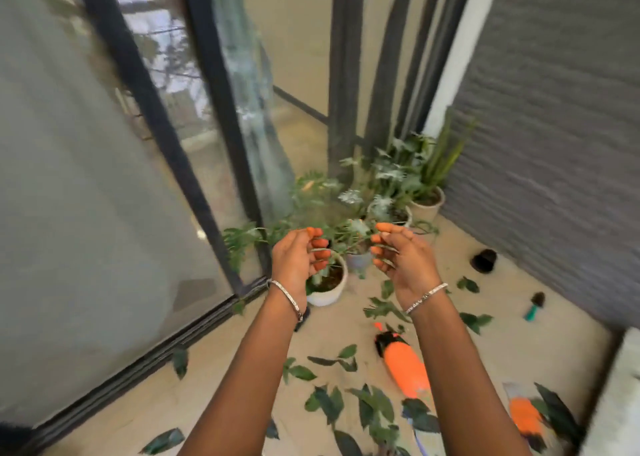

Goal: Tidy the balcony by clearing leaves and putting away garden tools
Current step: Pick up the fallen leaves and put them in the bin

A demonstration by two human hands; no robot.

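Head view: balcony floor, blurred by motion.

1. Left hand (pixel 298 258): raised, palm turned inward, fingers loosely curled, holding nothing. Bracelet (pixel 287 298) on the wrist.
2. Right hand (pixel 401 258): raised, facing the left hand, fingers loosely curled, also holding nothing.
3. Spray bottle (pixel 403 362): orange with a black top, lying on its side on the floor below the right wrist.
4. Leaves (pixel 329 402): dark green, loose, scattered on the floor all round the spray bottle, thickest on its near side.
5. Hand tool (pixel 534 305): green handle, dark head, on the floor right of the spray bottle, near the grey wall (pixel 554 144).
6. Black pot (pixel 484 261): tipped over, beyond the spray bottle and to its right.
7. White pot (pixel 329 289): holds a plant, beyond the spray bottle and to its left.
8. Glass door (pixel 86 213): dark-framed, far left of the spray bottle.
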